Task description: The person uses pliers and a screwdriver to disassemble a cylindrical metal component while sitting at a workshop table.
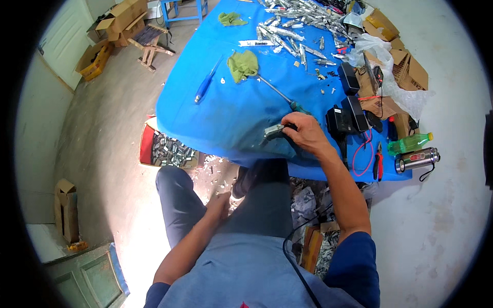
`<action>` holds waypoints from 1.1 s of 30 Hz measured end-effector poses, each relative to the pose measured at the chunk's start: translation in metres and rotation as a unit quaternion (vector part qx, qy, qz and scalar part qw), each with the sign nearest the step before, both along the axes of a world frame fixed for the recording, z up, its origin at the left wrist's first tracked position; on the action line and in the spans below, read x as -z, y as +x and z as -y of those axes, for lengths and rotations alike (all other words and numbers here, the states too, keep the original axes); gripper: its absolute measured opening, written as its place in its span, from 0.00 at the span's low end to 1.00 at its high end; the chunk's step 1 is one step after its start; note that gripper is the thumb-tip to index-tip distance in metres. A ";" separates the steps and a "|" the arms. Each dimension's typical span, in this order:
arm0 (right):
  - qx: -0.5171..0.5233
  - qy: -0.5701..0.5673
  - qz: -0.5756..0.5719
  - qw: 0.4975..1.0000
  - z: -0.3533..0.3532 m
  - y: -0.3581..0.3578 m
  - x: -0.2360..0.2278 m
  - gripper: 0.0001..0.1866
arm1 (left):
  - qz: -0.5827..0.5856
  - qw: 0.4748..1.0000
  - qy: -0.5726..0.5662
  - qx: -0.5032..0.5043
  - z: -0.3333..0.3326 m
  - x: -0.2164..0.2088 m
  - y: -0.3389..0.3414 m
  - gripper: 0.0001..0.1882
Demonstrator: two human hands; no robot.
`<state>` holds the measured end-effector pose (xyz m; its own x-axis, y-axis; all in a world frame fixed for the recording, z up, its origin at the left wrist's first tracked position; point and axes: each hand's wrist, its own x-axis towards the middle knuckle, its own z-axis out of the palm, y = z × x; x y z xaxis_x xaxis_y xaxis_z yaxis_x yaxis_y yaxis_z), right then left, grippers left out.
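Your right hand [304,132] sat just right of frame centre, at the near edge of the blue-covered counter [226,118], fingers closed around a small grey metal part [274,132] that stuck out to the left of the fist. Just above that hand lay a green-handled screwdriver [282,95], its shaft running up-left toward a crumpled green cloth [242,65]. A blue-handled screwdriver [205,84] lay further left on the counter, well apart from the hand.

Your left hand [218,205] was below centre, resting on your left thigh; whether it was open or curled you could not tell from this view, and nothing showed in it.

Black power adapters [349,115] sat just right of the right hand. Red-handled pliers [378,161], a green plastic bottle [409,143] and a steel flask [417,159] lay at the counter's right edge. A heap of silver metal pieces [298,20] filled the upper centre. On the floor, left of centre, a red tray of grey parts [167,150].
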<state>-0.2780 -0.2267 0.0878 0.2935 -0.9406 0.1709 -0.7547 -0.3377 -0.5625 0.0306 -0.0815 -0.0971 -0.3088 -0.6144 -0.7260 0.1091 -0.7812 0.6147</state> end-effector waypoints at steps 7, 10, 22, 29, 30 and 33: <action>-0.011 -0.035 -0.020 0.999 0.000 0.011 0.008 0.11 | -0.004 0.992 -0.120 -0.023 0.057 -0.066 -0.011 0.19; -0.003 -0.058 -0.006 0.998 -0.002 0.010 0.009 0.13 | 0.055 0.977 -0.208 0.000 0.074 -0.109 -0.025 0.20; 0.179 -0.178 -0.099 0.963 -0.023 -0.024 -0.007 0.21 | 0.365 0.808 -0.452 0.102 0.115 -0.193 -0.050 0.22; 0.178 -0.086 -0.116 0.973 -0.016 -0.036 0.014 0.25 | 0.428 0.744 -0.495 0.135 0.126 -0.175 -0.086 0.23; 0.181 -0.094 -0.107 0.973 -0.016 -0.036 0.014 0.24 | 0.448 0.725 -0.506 0.132 0.128 -0.171 -0.091 0.22; 0.193 -0.082 -0.046 0.977 -0.025 -0.043 0.013 0.21 | 0.475 0.697 -0.525 0.115 0.129 -0.166 -0.096 0.20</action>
